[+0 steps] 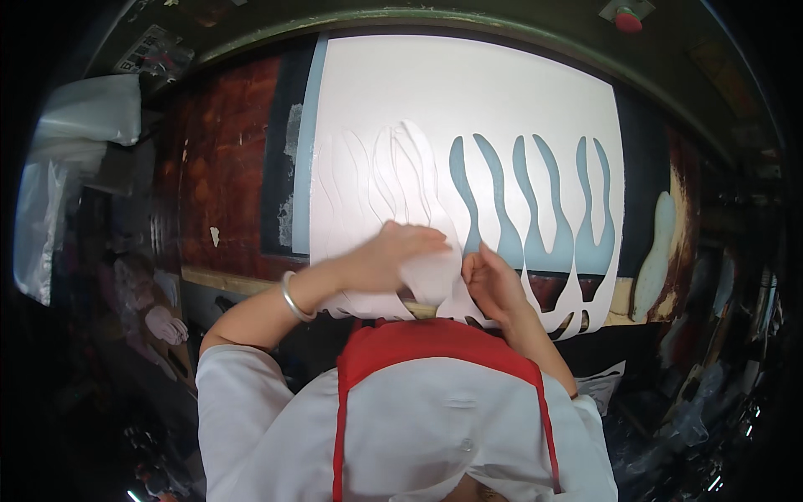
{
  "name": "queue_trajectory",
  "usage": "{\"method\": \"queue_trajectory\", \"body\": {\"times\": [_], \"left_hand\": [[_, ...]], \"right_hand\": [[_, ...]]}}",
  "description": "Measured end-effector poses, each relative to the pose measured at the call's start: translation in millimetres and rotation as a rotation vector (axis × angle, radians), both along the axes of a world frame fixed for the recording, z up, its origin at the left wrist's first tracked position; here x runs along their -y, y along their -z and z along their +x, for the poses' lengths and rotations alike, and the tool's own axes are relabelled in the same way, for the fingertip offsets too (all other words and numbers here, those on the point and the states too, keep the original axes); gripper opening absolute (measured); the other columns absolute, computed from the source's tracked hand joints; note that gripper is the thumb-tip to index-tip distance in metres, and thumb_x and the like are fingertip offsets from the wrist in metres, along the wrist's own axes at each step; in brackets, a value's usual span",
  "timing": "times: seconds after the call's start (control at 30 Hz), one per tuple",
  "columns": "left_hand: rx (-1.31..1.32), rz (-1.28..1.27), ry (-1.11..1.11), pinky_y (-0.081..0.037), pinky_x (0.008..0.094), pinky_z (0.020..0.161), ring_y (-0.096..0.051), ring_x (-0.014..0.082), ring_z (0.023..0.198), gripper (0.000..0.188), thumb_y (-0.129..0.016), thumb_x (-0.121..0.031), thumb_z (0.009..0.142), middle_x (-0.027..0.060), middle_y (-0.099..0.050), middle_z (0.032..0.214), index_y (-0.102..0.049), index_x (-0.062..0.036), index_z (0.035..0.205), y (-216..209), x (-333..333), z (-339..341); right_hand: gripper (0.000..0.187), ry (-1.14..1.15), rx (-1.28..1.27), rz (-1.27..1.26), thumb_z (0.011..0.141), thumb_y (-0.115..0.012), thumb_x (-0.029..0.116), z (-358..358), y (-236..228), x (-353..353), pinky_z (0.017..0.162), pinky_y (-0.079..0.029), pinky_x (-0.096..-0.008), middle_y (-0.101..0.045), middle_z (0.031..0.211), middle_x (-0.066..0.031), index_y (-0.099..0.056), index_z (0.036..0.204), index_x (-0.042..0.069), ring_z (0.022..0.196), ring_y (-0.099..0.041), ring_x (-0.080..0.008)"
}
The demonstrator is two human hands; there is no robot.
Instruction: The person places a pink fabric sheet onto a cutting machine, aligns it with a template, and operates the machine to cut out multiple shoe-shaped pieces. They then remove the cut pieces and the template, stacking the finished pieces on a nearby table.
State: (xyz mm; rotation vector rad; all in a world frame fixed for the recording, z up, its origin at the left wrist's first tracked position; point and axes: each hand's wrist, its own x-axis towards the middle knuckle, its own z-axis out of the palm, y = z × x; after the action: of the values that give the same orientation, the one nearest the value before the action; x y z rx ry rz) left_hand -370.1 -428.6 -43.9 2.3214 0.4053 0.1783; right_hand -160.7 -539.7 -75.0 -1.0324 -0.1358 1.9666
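Pale sheet: the work surface is covered across its middle by a large pale pinkish-white sheet (468, 92); its near edge is slit into strips and hangs by the apron.
Wavy openings: at the right half, a blue layer (548, 258) is shown through long curved gaps; at the left half, only thin cut outlines are seen.
Left hand: the left hand (408, 247) is held over a loose, bent part of the sheet and is blurred; whether the fingers are clamped on it cannot be told.
Right hand: the right hand (495, 283) is placed beside the slit strips, fingers curled and close together; whether a strip is pinched cannot be told.
In the way: part of the sheet is hidden by the left forearm, worn with 1 bracelet (294, 297), and the near edge by the red apron (435, 343).
Right end: 1 pale green, sole-shaped piece (655, 255) is laid near the table's edge.
Left side: clear plastic bags (92, 109) are piled beyond the table.
Table: the red-brown top (222, 159) is scuffed, with black bands (280, 180) alongside the sheet.
Room: a dark green beam (502, 18) is set behind, with 1 red button (628, 20); the surroundings are dim.
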Motion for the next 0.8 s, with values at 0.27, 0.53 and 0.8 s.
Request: {"method": "queue_trajectory", "body": {"times": [0.27,0.53,0.8], "left_hand": [[0.990,-0.149,-0.430,-0.048,0.0370,0.096,-0.059,0.0240,0.107,0.035,-0.047,-0.024,0.099,0.0156,-0.058,0.118,-0.053,0.0035,0.120,-154,-99,-83],[-0.149,0.202,0.206,-0.032,0.0434,0.098,-0.044,0.0302,0.117,0.072,-0.072,-0.016,0.066,0.0127,-0.045,0.137,-0.048,-0.0117,0.133,-6,1,-101],[-0.132,0.125,0.099,-0.034,0.0405,0.099,-0.048,0.0267,0.114,0.055,-0.063,-0.022,0.081,0.0124,-0.046,0.132,-0.048,-0.0075,0.132,5,8,-102]], "right_hand": [[0.016,-0.296,0.925,0.489,0.080,-0.071,0.011,-16,-53,15,0.068,-0.047,-0.0274,-0.061,0.096,-0.0141,-0.060,0.085,0.001,0.078,-0.060,-0.0196],[0.014,-0.511,0.111,0.090,0.080,-0.065,0.011,-70,5,-11,0.066,-0.043,-0.0257,-0.055,0.076,-0.0054,-0.060,0.079,-0.002,0.077,-0.053,-0.0124],[0.011,-0.319,-0.147,0.044,0.072,-0.059,0.008,-76,2,-13,0.067,-0.039,-0.0259,-0.050,0.066,-0.0070,-0.056,0.074,-0.003,0.070,-0.047,-0.0153]]}}
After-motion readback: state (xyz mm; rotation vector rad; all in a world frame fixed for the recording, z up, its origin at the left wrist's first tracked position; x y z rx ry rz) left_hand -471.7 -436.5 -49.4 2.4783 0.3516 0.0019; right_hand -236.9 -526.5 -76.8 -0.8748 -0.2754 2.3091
